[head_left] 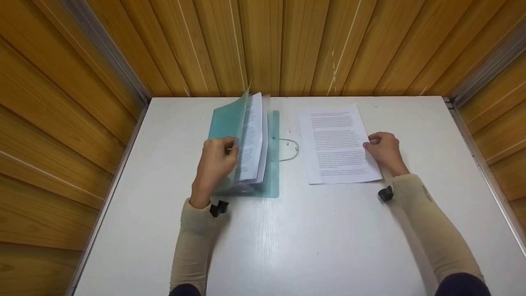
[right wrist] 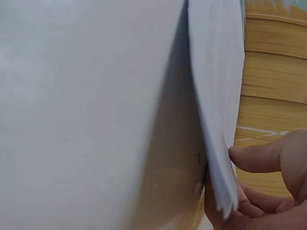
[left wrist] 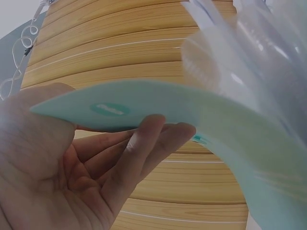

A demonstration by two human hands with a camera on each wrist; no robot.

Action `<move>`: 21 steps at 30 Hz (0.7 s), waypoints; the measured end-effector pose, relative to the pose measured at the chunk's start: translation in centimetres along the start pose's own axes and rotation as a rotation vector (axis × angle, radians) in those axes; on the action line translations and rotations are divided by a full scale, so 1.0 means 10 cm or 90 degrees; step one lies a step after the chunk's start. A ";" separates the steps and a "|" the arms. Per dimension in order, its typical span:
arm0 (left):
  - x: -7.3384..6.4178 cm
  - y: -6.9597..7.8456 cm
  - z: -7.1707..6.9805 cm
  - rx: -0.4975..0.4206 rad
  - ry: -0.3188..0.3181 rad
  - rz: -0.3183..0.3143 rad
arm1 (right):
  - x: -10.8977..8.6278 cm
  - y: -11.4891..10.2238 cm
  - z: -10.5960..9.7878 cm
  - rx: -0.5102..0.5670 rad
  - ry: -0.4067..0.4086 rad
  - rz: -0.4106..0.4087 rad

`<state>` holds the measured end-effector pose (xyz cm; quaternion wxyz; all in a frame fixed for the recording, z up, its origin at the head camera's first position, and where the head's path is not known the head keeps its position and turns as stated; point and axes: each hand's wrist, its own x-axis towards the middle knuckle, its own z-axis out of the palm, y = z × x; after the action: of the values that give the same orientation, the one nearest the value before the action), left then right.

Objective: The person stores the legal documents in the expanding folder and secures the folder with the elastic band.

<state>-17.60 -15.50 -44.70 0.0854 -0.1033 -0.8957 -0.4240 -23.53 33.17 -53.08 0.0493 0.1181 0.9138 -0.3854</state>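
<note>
On the left of the table stands a teal folder [head_left: 225, 119], half open, with printed sheets [head_left: 251, 135] inside. My left hand [head_left: 215, 162] pinches the edge of its front cover between thumb and fingers. Close up in the left wrist view, that cover [left wrist: 144, 96] bends in an arc over my fingers. A thin loop fastener [head_left: 296, 152] sticks out to the right of the folder's back cover. Farther right lies a stack of printed paper [head_left: 335, 142]. My right hand [head_left: 386, 150] pinches its right edge, and the right wrist view shows the stack's edge [right wrist: 216, 105] lifted off the table.
The white table [head_left: 279, 238] reaches back to a wood-plank wall [head_left: 263, 49], with plank walls on both sides too. Small black wrist cameras sit at both cuffs. A white coiled cable [left wrist: 21, 57] shows at the left wrist view's corner.
</note>
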 end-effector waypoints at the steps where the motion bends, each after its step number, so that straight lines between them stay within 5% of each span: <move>1: 0.00 0.00 -0.01 -0.001 0.000 -0.001 | 0.00 0.01 -0.02 0.009 -0.013 0.019; 10: 0.00 -0.03 -0.07 -0.022 0.005 -0.005 | -0.01 0.17 -0.15 0.204 -0.125 0.135; 21: -0.01 -0.04 -0.11 -0.039 0.011 -0.015 | -0.10 0.30 -0.16 0.351 -0.162 0.167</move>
<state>-17.57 -16.62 -44.35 0.0846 -0.0917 -0.8826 -0.4534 -21.78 36.16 -53.91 0.1788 0.1947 0.7386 -0.6201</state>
